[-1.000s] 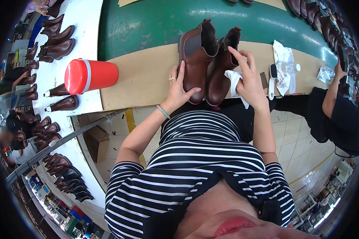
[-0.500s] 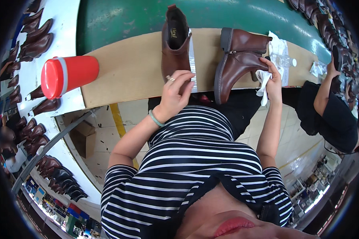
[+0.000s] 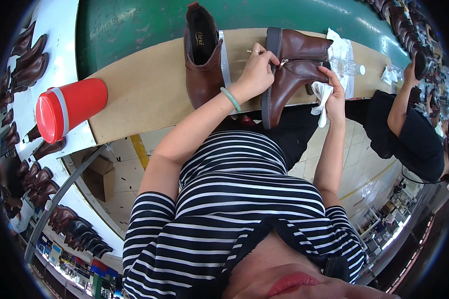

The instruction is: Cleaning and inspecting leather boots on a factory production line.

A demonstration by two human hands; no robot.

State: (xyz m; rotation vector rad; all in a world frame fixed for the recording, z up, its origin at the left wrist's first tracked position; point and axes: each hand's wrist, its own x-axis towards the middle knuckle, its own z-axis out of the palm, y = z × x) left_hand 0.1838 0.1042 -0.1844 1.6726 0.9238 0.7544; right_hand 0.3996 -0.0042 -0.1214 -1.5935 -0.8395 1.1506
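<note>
A brown ankle boot lies on its side across the cardboard, its dark sole to the left and a zipper along its upper. With thumb and finger, my left hand pinches the small metal zipper pull near the sole. At the boot's shaft, my right hand has its fingers closed on the top edge and keeps a crumpled white cloth against the palm. The second brown boot stands upright left of it, opening up, and my left forearm passes close to its toe.
A red jug with a grey handle lies at the left. Beyond my right hand are a clear plastic bottle and white paper. Cardboard covers the green table's near edge. A co-worker's arm is at the right.
My left hand has moved right, from beside the upright boot to the lying boot's zipper pull. My right hand stays at the shaft with the cloth. The whole view has shifted slightly.
</note>
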